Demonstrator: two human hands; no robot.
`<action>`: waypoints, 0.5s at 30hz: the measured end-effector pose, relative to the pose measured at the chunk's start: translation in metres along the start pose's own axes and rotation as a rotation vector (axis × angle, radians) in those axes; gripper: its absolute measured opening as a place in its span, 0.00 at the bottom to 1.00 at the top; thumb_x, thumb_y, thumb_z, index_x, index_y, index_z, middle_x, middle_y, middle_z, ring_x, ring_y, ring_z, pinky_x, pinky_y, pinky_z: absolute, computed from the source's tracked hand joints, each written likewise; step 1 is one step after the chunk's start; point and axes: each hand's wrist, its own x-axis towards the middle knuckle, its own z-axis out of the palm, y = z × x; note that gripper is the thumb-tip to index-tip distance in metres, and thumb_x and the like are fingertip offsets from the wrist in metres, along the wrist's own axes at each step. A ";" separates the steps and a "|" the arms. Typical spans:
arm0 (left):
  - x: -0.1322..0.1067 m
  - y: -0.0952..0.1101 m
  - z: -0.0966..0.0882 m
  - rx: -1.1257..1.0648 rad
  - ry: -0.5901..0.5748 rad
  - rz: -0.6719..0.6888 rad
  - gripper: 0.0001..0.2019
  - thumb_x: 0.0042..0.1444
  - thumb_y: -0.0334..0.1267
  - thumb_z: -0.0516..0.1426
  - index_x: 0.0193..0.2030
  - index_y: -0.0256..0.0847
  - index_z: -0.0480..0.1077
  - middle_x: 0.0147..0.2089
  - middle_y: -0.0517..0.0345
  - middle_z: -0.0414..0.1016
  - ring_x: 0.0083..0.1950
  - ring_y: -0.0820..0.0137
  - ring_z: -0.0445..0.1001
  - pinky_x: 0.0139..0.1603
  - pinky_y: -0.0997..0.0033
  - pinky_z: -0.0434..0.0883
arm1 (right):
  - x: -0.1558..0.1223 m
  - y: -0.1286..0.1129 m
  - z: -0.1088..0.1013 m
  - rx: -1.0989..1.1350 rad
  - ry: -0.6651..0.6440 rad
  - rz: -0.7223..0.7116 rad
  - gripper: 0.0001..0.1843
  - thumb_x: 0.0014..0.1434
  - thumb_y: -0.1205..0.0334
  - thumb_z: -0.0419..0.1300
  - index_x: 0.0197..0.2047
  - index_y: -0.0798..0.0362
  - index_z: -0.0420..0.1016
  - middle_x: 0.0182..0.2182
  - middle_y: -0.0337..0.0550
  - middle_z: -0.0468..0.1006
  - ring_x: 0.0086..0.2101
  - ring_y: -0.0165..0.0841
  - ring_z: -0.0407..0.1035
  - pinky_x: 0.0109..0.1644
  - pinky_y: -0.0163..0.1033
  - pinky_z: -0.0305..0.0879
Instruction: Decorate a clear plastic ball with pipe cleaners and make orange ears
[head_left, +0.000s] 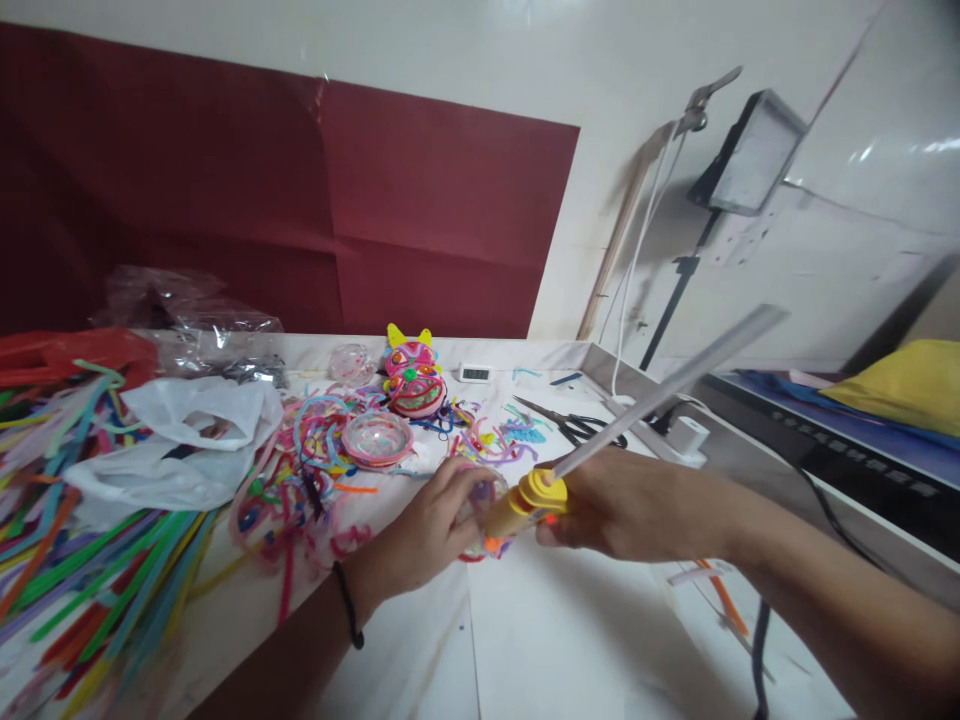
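Note:
My right hand (637,505) is closed round a yellow glue gun (525,503) with a long white glue stick (675,385) slanting up to the right from its back. The gun's nozzle points left at a small clear round piece (484,515) trimmed with pink and orange pipe cleaner. My left hand (427,530) grips that piece, fingers curled round it. Both hands meet above the white table (570,630).
Piles of coloured pipe cleaners (67,540) and a white plastic bag (187,440) lie at left. A clear dish (377,438), a colourful mask figure (412,378), scissors (577,425), a small digital display (475,373) and a socket strip (686,438) sit further back. A lamp stand (742,160) rises at right.

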 end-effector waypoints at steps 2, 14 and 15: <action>0.000 0.000 0.000 0.002 -0.002 0.007 0.19 0.56 0.25 0.53 0.54 0.44 0.63 0.53 0.53 0.65 0.57 0.67 0.63 0.60 0.68 0.61 | -0.002 0.001 -0.001 0.026 -0.079 -0.002 0.09 0.54 0.66 0.58 0.39 0.50 0.76 0.32 0.40 0.81 0.31 0.35 0.73 0.34 0.34 0.65; -0.002 -0.002 -0.001 0.033 -0.016 -0.010 0.19 0.57 0.26 0.53 0.55 0.44 0.62 0.55 0.53 0.63 0.60 0.68 0.61 0.62 0.68 0.58 | -0.014 0.007 -0.003 0.030 -0.053 -0.078 0.09 0.58 0.63 0.56 0.41 0.50 0.76 0.35 0.42 0.79 0.34 0.36 0.71 0.38 0.37 0.65; -0.002 -0.003 -0.001 0.037 -0.016 -0.010 0.19 0.57 0.27 0.53 0.55 0.43 0.62 0.55 0.53 0.63 0.60 0.68 0.61 0.62 0.69 0.58 | -0.015 0.008 -0.003 0.040 -0.054 -0.076 0.09 0.59 0.62 0.56 0.41 0.51 0.76 0.35 0.42 0.78 0.34 0.36 0.71 0.37 0.36 0.64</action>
